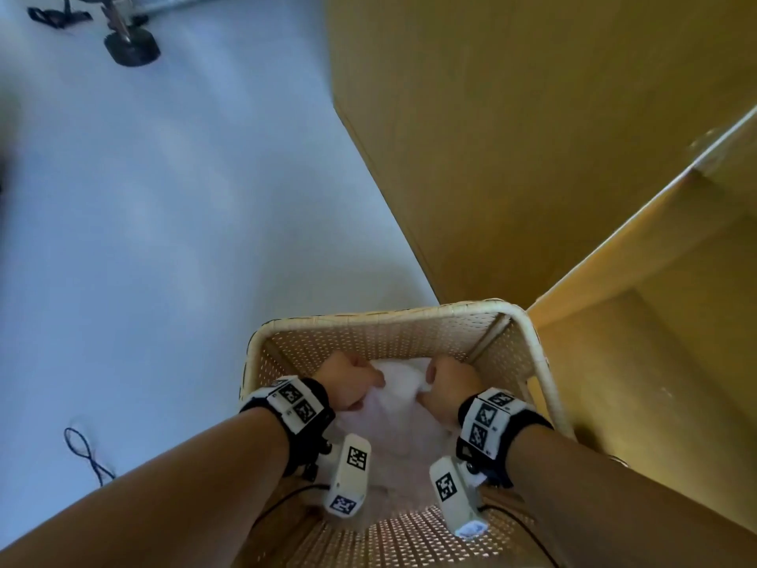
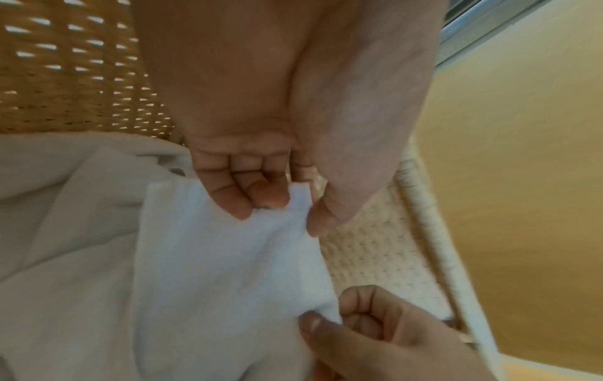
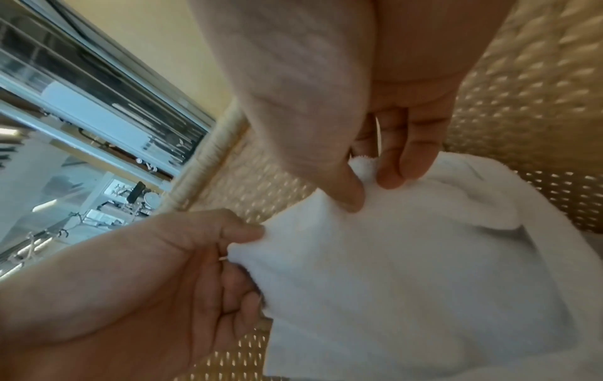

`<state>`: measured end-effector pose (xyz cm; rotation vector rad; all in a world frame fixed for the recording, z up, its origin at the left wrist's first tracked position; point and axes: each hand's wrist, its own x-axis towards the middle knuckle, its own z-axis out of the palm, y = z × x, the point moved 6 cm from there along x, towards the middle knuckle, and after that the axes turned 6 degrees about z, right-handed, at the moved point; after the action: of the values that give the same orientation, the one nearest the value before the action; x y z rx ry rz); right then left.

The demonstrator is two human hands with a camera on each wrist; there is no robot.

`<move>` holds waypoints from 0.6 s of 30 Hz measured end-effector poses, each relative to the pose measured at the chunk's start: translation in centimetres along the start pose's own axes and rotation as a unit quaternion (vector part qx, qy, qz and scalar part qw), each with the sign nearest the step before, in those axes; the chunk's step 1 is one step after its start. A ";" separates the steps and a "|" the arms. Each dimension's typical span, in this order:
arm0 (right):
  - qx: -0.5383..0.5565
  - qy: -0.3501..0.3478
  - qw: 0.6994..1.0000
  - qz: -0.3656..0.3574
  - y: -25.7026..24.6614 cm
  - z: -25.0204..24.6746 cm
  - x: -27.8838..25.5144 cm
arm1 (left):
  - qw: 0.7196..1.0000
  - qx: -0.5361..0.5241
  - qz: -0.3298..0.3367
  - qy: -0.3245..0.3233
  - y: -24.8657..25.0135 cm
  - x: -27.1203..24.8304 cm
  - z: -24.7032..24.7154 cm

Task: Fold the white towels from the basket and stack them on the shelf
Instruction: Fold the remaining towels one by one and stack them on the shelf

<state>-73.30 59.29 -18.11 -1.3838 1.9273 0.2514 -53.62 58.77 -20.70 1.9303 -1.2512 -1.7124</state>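
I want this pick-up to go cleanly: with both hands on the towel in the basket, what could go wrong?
The left hand and right hand only pinch the towel's edge, so it might slip free. More cloth lies under it and could drag up too. The basket walls are high, so the towel may catch on the rim.

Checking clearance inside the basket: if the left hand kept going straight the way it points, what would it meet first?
The left hand points down into the basket, pinching the white towel. Going straight on, it would probably press into more towel heaped beneath; the basket's far wall lies beyond, though depth is unclear.
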 end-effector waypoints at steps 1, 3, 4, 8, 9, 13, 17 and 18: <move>0.016 0.002 1.000 0.001 0.1 -0.8 -1.0 | 1.000 -0.013 0.002 -0.005 0.8 -0.8 -0.1; 0.022 0.000 1.000 -0.003 0.3 -2.5 -3.0 | 0.999 -0.049 0.009 -0.014 2.5 -2.5 -0.4; 0.019 0.002 1.000 -0.013 0.2 -3.3 -4.0 | 0.998 -0.062 0.016 -0.015 3.4 -3.5 -0.6; 0.023 0.004 0.998 -0.056 -0.6 -6.2 -8.7 | 0.993 -0.100 0.058 -0.011 6.6 -7.9 -1.1; 0.021 0.005 0.998 -0.063 -0.8 -6.8 -10.0 | 0.992 -0.099 0.074 -0.004 7.3 -9.2 -1.2; 0.040 0.024 0.994 -0.103 -1.3 -8.9 -14.7 | 0.987 -0.103 0.120 0.014 9.6 -14.2 -1.3; 0.074 0.047 0.990 -0.110 -1.2 -10.8 -18.6 | 0.979 -0.132 0.151 0.040 11.5 -18.7 -1.3; 0.083 0.051 0.989 -0.110 -1.2 -11.4 -19.5 | 0.976 -0.129 0.167 0.048 11.9 -19.6 -1.3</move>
<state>-74.55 66.99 3.17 -1.5064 1.8117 -0.0863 -55.92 65.77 1.11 1.5349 -1.1744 -1.5068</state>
